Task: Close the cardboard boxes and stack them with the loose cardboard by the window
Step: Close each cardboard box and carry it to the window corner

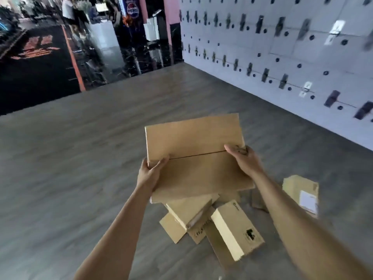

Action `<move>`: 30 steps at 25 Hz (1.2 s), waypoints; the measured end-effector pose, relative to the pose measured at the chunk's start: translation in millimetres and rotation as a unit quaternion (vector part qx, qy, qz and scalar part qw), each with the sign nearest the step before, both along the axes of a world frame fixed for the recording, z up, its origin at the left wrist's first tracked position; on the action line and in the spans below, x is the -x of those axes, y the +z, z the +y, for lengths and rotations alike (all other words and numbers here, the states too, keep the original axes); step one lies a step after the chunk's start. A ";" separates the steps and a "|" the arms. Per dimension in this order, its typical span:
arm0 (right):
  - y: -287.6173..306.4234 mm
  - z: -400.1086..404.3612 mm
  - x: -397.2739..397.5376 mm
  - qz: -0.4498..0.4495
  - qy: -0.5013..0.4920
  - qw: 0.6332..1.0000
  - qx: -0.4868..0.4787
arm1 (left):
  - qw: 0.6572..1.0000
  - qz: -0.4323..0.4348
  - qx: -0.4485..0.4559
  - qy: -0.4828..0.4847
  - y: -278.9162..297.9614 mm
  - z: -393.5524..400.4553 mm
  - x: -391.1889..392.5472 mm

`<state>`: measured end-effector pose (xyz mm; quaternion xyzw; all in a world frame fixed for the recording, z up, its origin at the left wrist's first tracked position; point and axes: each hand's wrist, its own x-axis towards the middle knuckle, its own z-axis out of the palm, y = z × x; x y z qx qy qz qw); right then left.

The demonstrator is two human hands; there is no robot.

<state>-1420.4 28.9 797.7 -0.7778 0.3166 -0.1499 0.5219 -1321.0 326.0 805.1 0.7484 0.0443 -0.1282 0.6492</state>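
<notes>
I hold a large brown cardboard box (193, 156) in the air in front of me, its top flaps shut with a seam across the middle. My left hand (150, 172) grips its left edge and my right hand (243, 158) grips its right edge. Below it on the grey floor lies a heap of cardboard: a closed box (187, 213), a small pale box (236, 229) with a dark mark, flat loose cardboard (173, 229) underneath, and a box with a white label (300, 194) off to the right.
A white wall of lockers (282, 47) runs along the right. A dark glass front (50, 57) stands at the back left, with a person and shop fittings seen through it. Grey wood-look floor (70, 168) spreads out to the left.
</notes>
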 end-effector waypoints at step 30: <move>29.4 -351.7 961.7 0.024 -0.735 0.678 0.014 | 0.651 0.017 0.013 -0.758 0.9 -787.5 785.6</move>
